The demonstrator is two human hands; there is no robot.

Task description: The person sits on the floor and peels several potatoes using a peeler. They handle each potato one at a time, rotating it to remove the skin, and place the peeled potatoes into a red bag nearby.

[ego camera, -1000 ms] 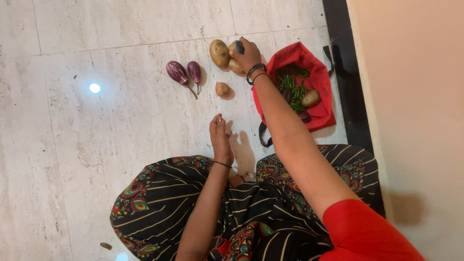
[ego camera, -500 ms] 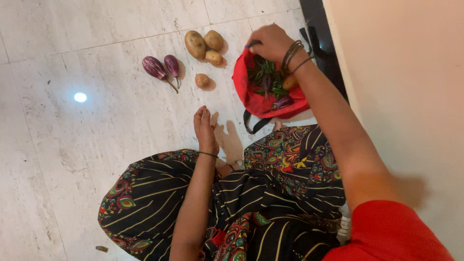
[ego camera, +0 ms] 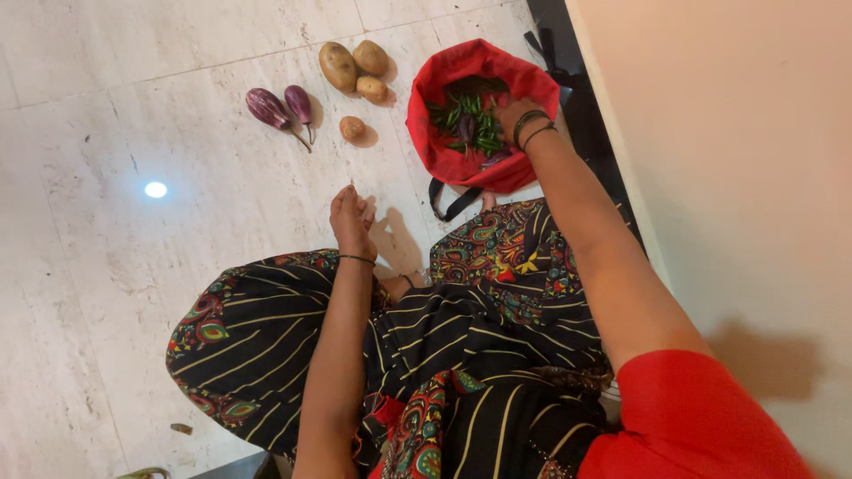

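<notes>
My right hand (ego camera: 513, 113) reaches into an open red cloth bag (ego camera: 444, 151) on the pale floor. Its fingers are buried among green chillies (ego camera: 470, 120) and a small purple aubergine (ego camera: 493, 160), so what they touch is hidden. My left hand (ego camera: 351, 217) rests on the floor in front of my knee with loose fingers and holds nothing. Left of the bag lie three potatoes (ego camera: 338, 65) in a cluster and one smaller potato (ego camera: 352, 129). Further left are two purple striped aubergines (ego camera: 268, 107).
I sit cross-legged in a black patterned skirt (ego camera: 266, 328). A peach wall (ego camera: 728, 177) and a dark skirting strip (ego camera: 577, 98) run along the right. The bag's black strap (ego camera: 453, 206) trails on the floor, where a bright light reflection (ego camera: 155, 189) shows.
My right hand left the potato cluster, took the bag's rim, then went inside the bag. The bag now stands more open. My left hand stayed on the floor.
</notes>
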